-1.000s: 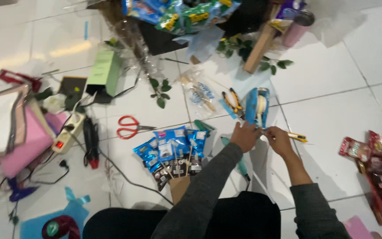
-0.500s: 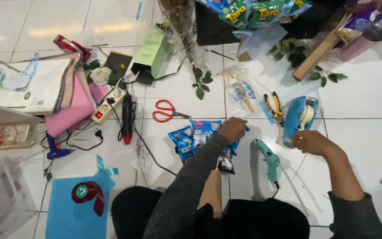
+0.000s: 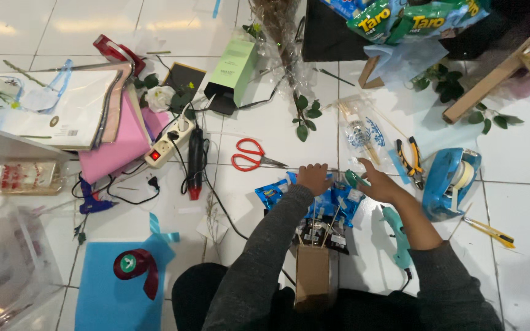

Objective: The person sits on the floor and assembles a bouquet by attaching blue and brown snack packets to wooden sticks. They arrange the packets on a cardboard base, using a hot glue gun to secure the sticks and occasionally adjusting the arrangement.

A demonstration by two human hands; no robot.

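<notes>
Hands are busy on the floor. Our left hand (image 3: 313,178) rests flat on the blue snack packets (image 3: 305,199), fingers apart, holding nothing. Our right hand (image 3: 380,186) pinches a small green thing (image 3: 354,178) just above the packets. Thin sticks (image 3: 326,224) poke up from the brown box (image 3: 312,276) below our hands. We could bump them, and the box might tip.
</notes>
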